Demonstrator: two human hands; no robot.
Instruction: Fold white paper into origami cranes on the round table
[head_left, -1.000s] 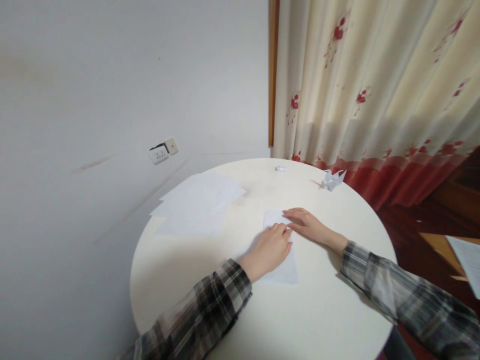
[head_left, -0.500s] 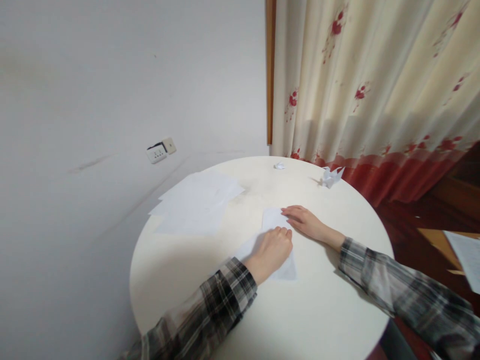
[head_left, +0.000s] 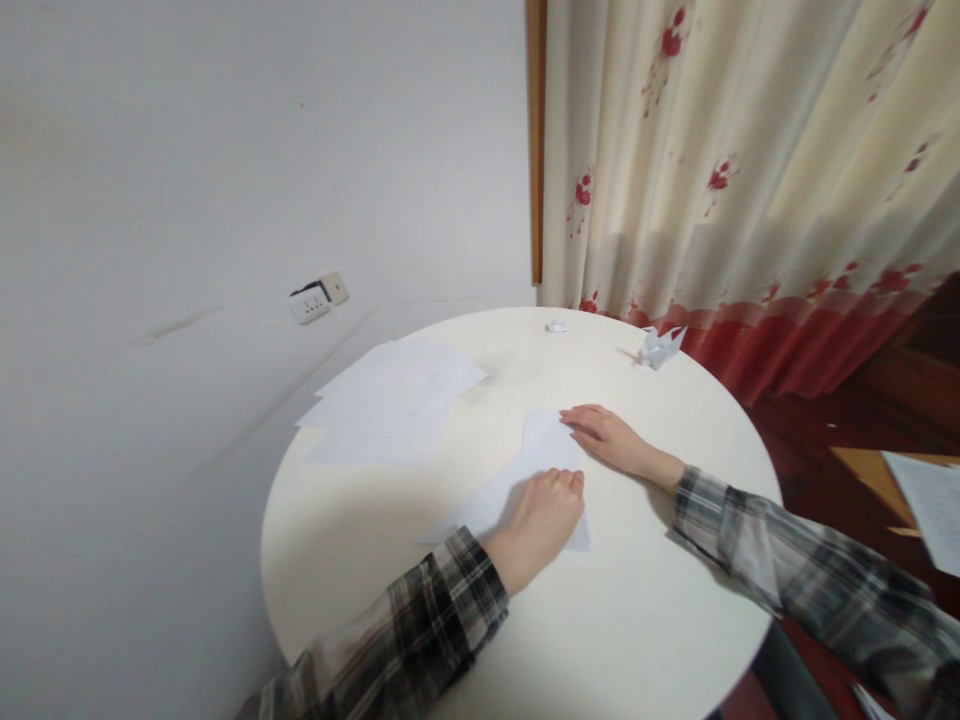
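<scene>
A folded white paper (head_left: pixel 491 502) lies on the round white table (head_left: pixel 600 630), its upper part reaching toward my right hand. My left hand (head_left: pixel 541 518) rests on the paper's right part with its fingers curled and pressed together; whatever the fingertips pinch is hidden beneath them. Flat near the paper's top right edge is my right hand (head_left: pixel 606 438), fingers stretched out and touching that edge.
Loose white sheets (head_left: pixel 390 405) overlap at the table's left. A folded paper figure with pointed tips (head_left: pixel 660 348) stands at the back right, and a small crumpled paper piece (head_left: pixel 557 326) lies at the back. Wall and curtain (head_left: pixel 690 200) border the table.
My left hand has slid slightly down along the paper toward me, uncovering more of its middle. My right hand stays at the top edge.
</scene>
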